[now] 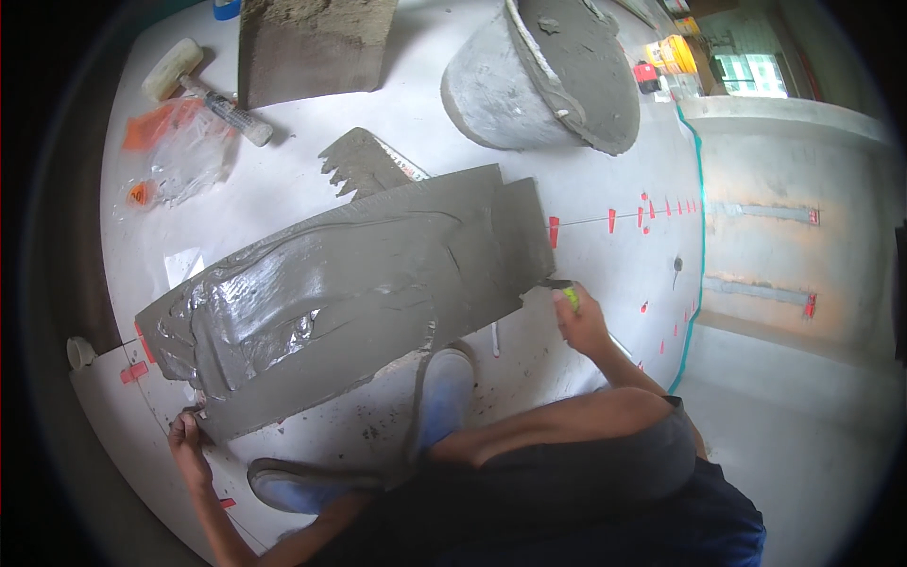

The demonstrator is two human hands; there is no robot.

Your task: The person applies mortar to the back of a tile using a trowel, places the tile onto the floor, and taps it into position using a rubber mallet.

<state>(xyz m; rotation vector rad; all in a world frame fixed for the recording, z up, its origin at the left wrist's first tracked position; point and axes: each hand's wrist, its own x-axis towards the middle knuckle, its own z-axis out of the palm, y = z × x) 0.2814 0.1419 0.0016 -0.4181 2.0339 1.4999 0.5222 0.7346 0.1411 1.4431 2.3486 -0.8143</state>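
A long flat slab [359, 274], coated with wet grey mortar, lies diagonally before me, glossy on its left half. My left hand [189, 444] is closed at the slab's near left corner; what its fingers grip is too small to make out. My right hand [578, 317] grips a tool with a yellow-green handle [571, 297], whose dark end touches the slab's near right corner. Beyond the slab lies a notched trowel [364, 161] smeared with mortar. My feet in grey-blue footwear [444, 387] are just on the near side of the slab.
A mortar-caked bucket [482, 85], a dirty board [312, 42], a white-headed mallet [227, 109] and a plastic bag [179, 156] stand or lie beyond. Red markers [612, 220] dot the white floor covering [624, 265]. A concrete step or wall [775, 255] borders the right; containers [673, 54] sit at the back right.
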